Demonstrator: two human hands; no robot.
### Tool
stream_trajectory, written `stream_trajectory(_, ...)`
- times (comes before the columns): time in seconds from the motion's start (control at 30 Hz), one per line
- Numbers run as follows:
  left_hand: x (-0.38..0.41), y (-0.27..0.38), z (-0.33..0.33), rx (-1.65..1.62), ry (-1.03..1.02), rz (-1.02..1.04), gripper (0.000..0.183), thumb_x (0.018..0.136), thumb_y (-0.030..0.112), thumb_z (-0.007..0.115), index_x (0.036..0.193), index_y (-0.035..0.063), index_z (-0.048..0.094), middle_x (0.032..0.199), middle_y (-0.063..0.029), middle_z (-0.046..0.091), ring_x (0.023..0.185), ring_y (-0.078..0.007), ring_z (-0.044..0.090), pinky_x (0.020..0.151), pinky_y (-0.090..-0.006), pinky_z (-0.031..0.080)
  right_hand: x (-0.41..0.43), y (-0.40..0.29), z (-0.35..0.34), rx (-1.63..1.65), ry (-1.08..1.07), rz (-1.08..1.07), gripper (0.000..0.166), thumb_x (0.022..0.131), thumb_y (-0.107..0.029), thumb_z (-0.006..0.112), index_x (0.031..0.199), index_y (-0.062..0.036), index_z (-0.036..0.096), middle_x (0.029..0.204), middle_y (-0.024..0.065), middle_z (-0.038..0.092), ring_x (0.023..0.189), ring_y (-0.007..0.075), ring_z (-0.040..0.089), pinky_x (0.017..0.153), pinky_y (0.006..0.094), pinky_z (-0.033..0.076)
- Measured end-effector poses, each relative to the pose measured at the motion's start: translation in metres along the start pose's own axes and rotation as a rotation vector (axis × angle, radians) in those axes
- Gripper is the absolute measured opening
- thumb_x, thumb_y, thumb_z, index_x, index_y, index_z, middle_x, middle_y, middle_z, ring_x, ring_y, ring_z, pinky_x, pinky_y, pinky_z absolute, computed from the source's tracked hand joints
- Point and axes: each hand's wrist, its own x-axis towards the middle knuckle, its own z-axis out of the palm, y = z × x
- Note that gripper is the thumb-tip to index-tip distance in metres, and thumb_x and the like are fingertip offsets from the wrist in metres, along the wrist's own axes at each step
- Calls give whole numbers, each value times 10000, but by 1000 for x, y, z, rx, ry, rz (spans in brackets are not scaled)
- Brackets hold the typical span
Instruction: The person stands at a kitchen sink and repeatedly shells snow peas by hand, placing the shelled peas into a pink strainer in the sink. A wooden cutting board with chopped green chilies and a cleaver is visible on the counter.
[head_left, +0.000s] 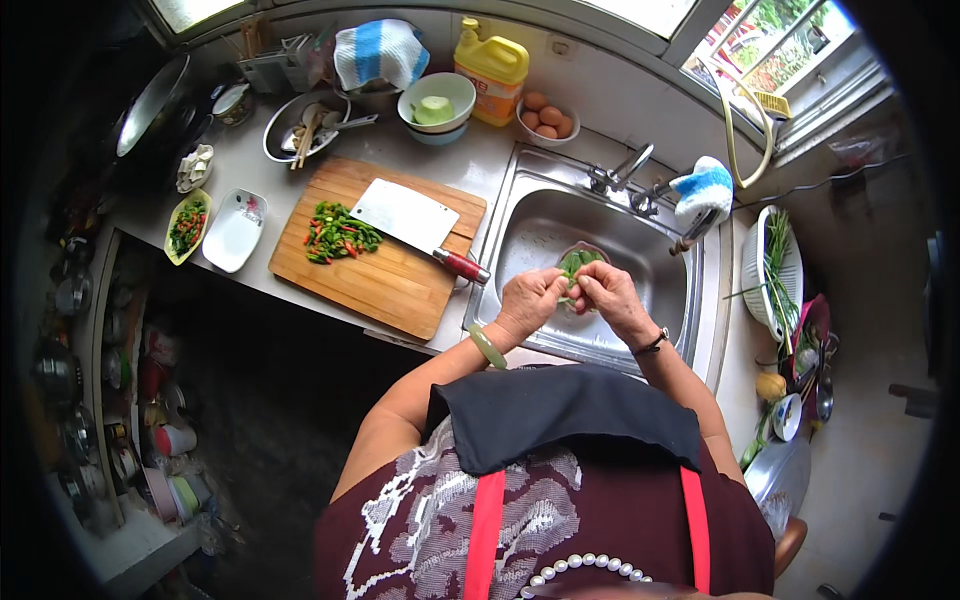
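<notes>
Over the stainless steel sink, my left hand and my right hand meet, thumbs and fingertips pinching a small green piece, probably a pepper, between them. Just below and beyond my fingers, a bowl in the basin holds green vegetables, partly hidden by my hands. Left of the sink lies a wooden cutting board with chopped green and red peppers on it. A cleaver rests across the board, its red handle pointing towards the sink. The faucet stands behind the basin.
Left of the board are a white dish and a yellow dish of chopped peppers. Behind stand a metal bowl with utensils, stacked bowls, a yellow jug and a bowl of eggs. A white basket of greens sits right.
</notes>
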Motion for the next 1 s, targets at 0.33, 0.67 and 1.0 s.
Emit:
stream_trajectory(0.33, 31, -21, -27, -1016, 168, -382, 183, 941, 187, 465, 1008, 51, 567, 916, -85, 639, 749, -145, 575, 678, -263, 469, -28, 41, -55, -58, 268, 89, 156, 893, -58, 461, 972, -7, 586, 836, 55, 634, 624, 75, 578, 583, 221, 505)
stream_trajectory(0.67, 20, -14, 8, -1382, 118, -392, 168, 932, 167, 474, 1053, 63, 526, 1022, -107, 584, 970, -231, 553, 896, -369, 442, -3, 24, 23, 76, -15, 79, 169, 899, -175, 543, 942, -14, 570, 798, 2, 575, 690, 67, 549, 632, 214, 471)
stream_trajectory(1.0, 9, 11, -18, 685, -298, 475, 239, 728, 193, 656, 945, 99, 619, 913, -68, 586, 828, -238, 557, 717, -349, 465, -12, 18, -8, -1125, -135, -452, 92, 769, -33, 511, 853, 2, 528, 809, 162, 551, 774, 318, 587, 691, 395, 483)
